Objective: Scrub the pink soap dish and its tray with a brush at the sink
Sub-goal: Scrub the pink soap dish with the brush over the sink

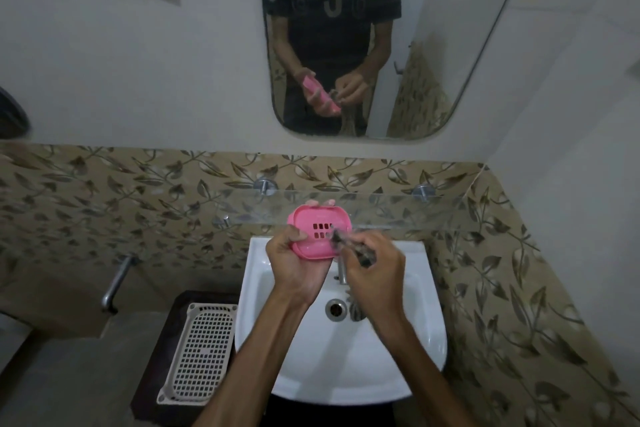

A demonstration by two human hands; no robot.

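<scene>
My left hand (294,262) grips a pink soap dish (317,230) with a grid of drain slots, tilted up toward me above the back of the white sink (408,350). My fingertips show over its far rim. My right hand (375,263) holds a small dark brush (349,246), blurred, whose head touches the dish next to the slots. A separate pink tray is not in view.
A tap (342,270) stands behind the drain (336,308). A glass shelf (398,210) runs along the wall just behind the dish. A white perforated basket (197,354) lies left of the sink, and a metal wall tap (116,284) sticks out further left. A mirror (363,45) hangs above.
</scene>
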